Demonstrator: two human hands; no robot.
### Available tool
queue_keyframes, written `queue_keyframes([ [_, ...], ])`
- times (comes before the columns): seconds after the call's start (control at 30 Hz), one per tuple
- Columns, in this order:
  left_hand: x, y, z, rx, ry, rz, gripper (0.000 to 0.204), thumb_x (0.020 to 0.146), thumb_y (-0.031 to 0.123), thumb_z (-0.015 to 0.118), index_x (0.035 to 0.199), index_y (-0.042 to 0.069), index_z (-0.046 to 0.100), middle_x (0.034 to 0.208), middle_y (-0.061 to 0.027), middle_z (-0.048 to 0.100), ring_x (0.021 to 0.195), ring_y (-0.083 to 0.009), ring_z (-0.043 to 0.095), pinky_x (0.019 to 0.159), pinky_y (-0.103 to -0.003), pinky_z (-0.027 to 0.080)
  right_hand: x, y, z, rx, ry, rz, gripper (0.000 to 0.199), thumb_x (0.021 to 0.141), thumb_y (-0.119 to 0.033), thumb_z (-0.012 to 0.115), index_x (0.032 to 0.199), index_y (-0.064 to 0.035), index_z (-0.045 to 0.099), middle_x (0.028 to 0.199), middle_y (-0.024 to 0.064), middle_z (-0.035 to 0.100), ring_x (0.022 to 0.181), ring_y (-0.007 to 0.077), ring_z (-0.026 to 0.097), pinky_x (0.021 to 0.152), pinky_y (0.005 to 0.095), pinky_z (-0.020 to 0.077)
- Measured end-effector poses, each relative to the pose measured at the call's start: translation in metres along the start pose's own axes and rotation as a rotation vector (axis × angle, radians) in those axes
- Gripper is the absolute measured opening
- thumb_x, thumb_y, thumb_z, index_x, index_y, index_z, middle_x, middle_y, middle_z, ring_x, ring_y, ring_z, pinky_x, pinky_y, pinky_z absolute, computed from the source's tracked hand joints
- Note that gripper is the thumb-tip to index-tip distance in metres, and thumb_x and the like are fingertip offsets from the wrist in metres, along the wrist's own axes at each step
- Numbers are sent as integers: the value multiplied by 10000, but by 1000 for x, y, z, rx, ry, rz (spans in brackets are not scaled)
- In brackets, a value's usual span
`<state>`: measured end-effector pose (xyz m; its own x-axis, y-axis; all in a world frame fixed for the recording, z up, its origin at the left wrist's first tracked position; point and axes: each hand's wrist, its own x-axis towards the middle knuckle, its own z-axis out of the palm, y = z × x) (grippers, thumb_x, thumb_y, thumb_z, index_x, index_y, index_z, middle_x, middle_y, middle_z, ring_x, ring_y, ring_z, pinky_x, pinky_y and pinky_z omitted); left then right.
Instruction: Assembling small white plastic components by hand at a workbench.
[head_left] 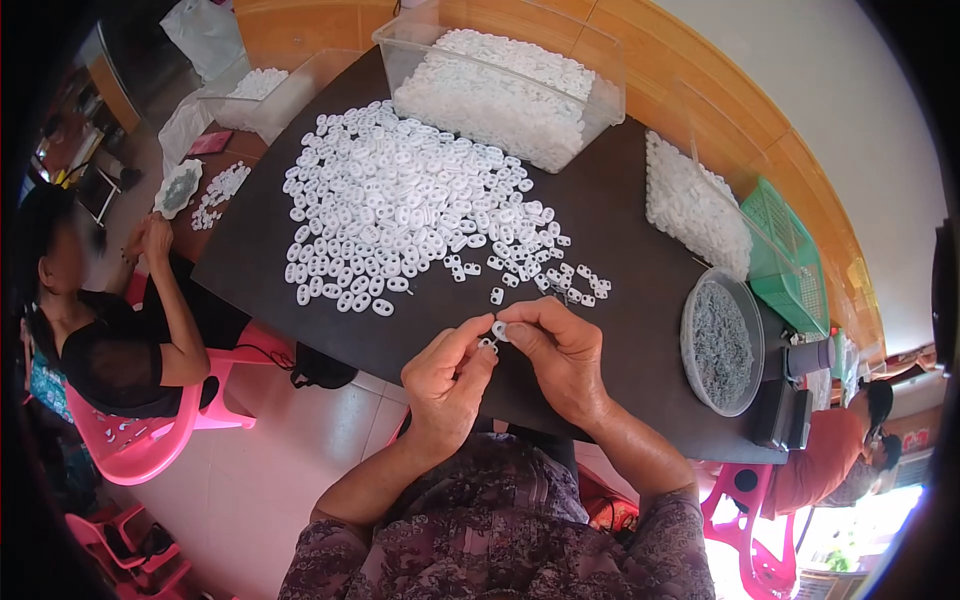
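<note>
Both my hands meet in front of the table's near edge, fingers pinched. My left hand (442, 385) grips a small white plastic piece with two holes (487, 344). Between the thumb and forefinger of my right hand (562, 360) is a white oval plastic piece (500, 329), close against the first one. A thin dark line shows between the two; I cannot make out exactly what it is. Beyond my hands lies a big heap of white oval two-hole pieces (385, 190). Smaller rectangular white pieces (525, 255) are scattered at its right side.
Clear bins of white pieces (610, 90) stand at the back of the dark table (620, 350). A round tray of small grey parts (688, 345) and a green basket (815, 290) are on the right. Another person (110, 310) sits left on a pink chair (140, 455).
</note>
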<state>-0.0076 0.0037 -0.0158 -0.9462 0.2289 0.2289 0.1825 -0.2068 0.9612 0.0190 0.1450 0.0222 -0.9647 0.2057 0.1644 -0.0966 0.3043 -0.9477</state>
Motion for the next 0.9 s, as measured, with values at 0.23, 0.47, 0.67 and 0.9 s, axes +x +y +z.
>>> queue_keyframes([
  [0.23, 0, -3, 3, -39, 15, -25, 297, 833, -61, 628, 1128, -24, 630, 768, -6, 551, 637, -42, 466, 555, -186, 397, -2, -2, 1, -21, -3, -42, 143, 874, 41, 588, 992, -2, 655, 887, 24, 631, 850, 74, 572, 770, 227, 465],
  [0.47, 2, 9, 4, -116, -19, -102, 292, 876, -7, 624, 1168, -15, 616, 802, -18, 575, 685, -50, 527, 589, -181, 436, -4, -2, 2, 48, -11, 31, 149, 882, 34, 583, 1007, -7, 652, 885, 34, 623, 835, 86, 577, 754, 235, 467],
  [0.67, 1, 8, 1, -266, -20, -181, 293, 906, 32, 614, 1196, -5, 607, 844, -21, 610, 695, -58, 542, 587, -193, 448, -4, -2, -3, -52, -72, -108, 230, 854, 42, 612, 1073, -25, 642, 938, 50, 605, 837, 103, 568, 724, 238, 476],
  [0.9, 4, 10, 3, -426, -24, -228, 282, 904, 0, 597, 1181, -52, 596, 823, -42, 631, 675, -76, 545, 591, -205, 453, -8, -4, 2, -86, -6, -232, 356, 750, 44, 685, 1096, -31, 648, 955, 93, 616, 823, 194, 553, 675, 299, 483],
])
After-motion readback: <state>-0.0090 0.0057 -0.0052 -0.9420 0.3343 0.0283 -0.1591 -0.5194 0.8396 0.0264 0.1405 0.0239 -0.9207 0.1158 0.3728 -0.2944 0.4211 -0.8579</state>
